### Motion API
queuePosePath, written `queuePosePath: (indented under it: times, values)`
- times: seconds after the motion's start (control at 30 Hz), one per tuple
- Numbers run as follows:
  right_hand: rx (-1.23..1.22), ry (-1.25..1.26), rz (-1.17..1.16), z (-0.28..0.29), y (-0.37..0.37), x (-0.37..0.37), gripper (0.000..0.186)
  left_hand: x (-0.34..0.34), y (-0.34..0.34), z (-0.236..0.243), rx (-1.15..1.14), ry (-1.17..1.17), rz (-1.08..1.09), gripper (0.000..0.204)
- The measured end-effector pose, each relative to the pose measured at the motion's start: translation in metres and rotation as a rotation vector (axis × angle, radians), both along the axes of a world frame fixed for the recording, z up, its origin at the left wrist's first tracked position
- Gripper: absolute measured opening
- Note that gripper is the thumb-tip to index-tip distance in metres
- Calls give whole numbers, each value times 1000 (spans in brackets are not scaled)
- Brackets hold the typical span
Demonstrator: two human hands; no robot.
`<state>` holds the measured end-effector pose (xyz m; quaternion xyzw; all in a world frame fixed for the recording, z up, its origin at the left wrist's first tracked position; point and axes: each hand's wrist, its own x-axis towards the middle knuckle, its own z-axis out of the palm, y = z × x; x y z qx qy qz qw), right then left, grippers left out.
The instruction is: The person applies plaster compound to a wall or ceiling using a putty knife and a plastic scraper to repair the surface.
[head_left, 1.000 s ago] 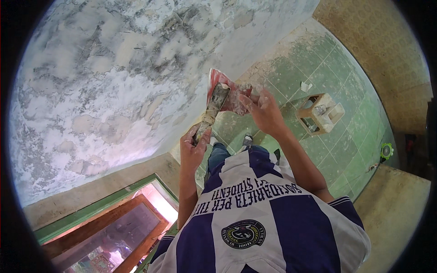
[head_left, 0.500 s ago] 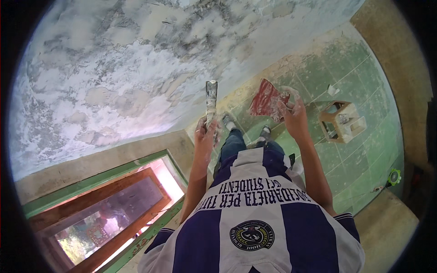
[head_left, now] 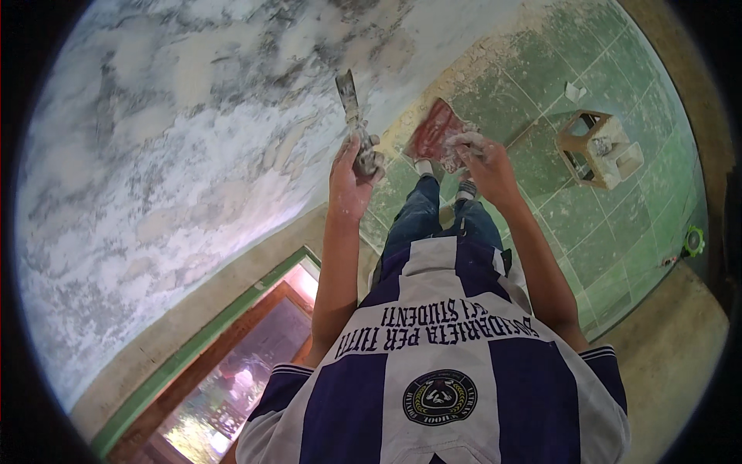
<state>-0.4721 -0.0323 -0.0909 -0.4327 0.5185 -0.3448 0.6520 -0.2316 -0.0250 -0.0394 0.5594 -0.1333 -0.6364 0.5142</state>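
Note:
My left hand (head_left: 348,182) is closed round the handle of a putty knife (head_left: 348,94). The narrow, smeared metal blade points up and away from me, close to the patchy wall (head_left: 185,147). In my right hand (head_left: 491,166) is a flat red plastic spreader (head_left: 437,130), pinched at its right edge. Whitish paste streaks the spreader, and a lump of it lies near my fingers. Both hands are dusted with the same paste. The two tools are apart, and neither plainly touches the wall.
On the green tiled floor (head_left: 533,193), dust and crumbs lie along the wall's foot. A pale stool-like box (head_left: 610,155) with open sides stands to the right, near a white scrap (head_left: 574,91). At lower left is a wood-framed window (head_left: 255,348). A green round object (head_left: 693,241) sits far right.
Both hands have moved farther up in view. The putty knife has tilted to the left, and the red spreader has come nearer to it. My view has shifted, showing more floor.

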Motion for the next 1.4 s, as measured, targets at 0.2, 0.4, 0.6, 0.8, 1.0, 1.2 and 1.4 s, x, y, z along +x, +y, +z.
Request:
queuePosePath:
  times: [0.2,0.4,0.6,0.8,1.0,1.2,1.4]
  values:
    - [-27,-208,51,9,-16,55,35,0,1,-28,31,-35,-119,38]
    - [-330,-136,-8,11,-9,101,42,-31,-1,-21,140,-192,26,40]
    - [-38,-288,-84,-9,-2,130,41,7,38,-54,232,-226,45,42]
    - [77,-594,-5,-43,13,178,36,77,54,-63,146,-325,-45,39]
    - [-76,-521,-155,-86,6,245,40,154,40,-99,57,-430,-106,34]
    - [-121,-330,-133,-141,2,294,33,192,-3,-135,111,-420,-72,31]
    - [-81,-250,-437,-169,-31,289,37,242,36,-167,199,-479,-147,30]
